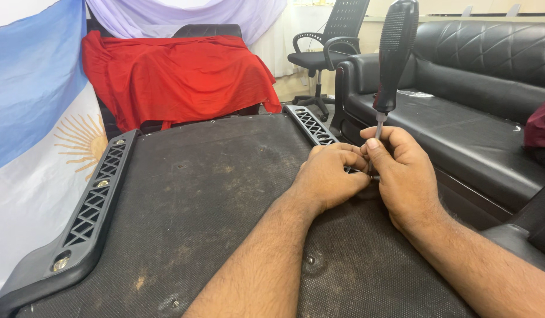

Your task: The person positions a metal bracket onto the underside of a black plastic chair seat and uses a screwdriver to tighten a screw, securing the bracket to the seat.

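A screwdriver (395, 53) with a black ribbed handle and red collar stands upright, its metal shaft pinched between the fingers of my right hand (405, 171). My left hand (328, 176) is curled beside it, fingertips touching the shaft's lower end at the right black plastic rail (310, 125). The tip is hidden by my fingers. Both hands rest on the dusty black fabric underside (196, 194) of an overturned piece of furniture.
A second black lattice rail (87, 215) with screws runs along the left edge. A black leather sofa (472, 112) stands at the right, a red cloth (178, 76) over a chair behind, an office chair (331, 47) further back, and a blue-and-white flag (31, 118) at the left.
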